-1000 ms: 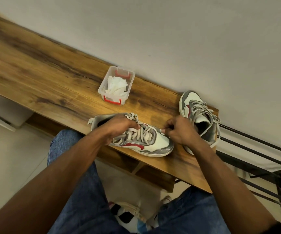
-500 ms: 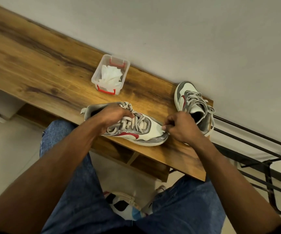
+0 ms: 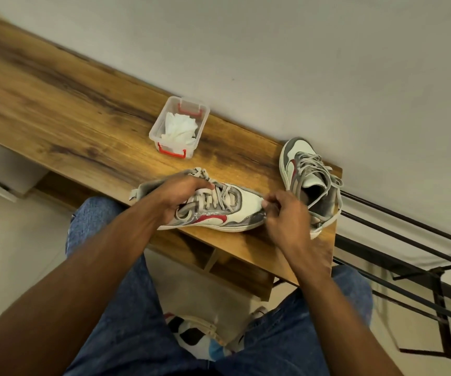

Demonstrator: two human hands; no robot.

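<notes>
A white, grey and red sneaker (image 3: pixel 235 210) lies on its side near the front edge of the wooden bench (image 3: pixel 64 123), toe to the right. My left hand (image 3: pixel 176 196) grips it over the tongue and upper laces. My right hand (image 3: pixel 286 215) holds the toe end, fingers curled round the tip; something small and white may be pinched there, too small to tell. The matching second sneaker (image 3: pixel 309 177) stands at the bench's right end, laces loose, just beyond my right hand.
A clear plastic box (image 3: pixel 162 123) with red clips holds white tissues (image 3: pixel 179 128), behind the held shoe near the wall. A black metal rack (image 3: pixel 422 261) stands right of the bench. My knees in blue jeans are below the bench edge.
Both hands have stayed on the sneaker with only small shifts at the toe. The view has moved slightly with my head.
</notes>
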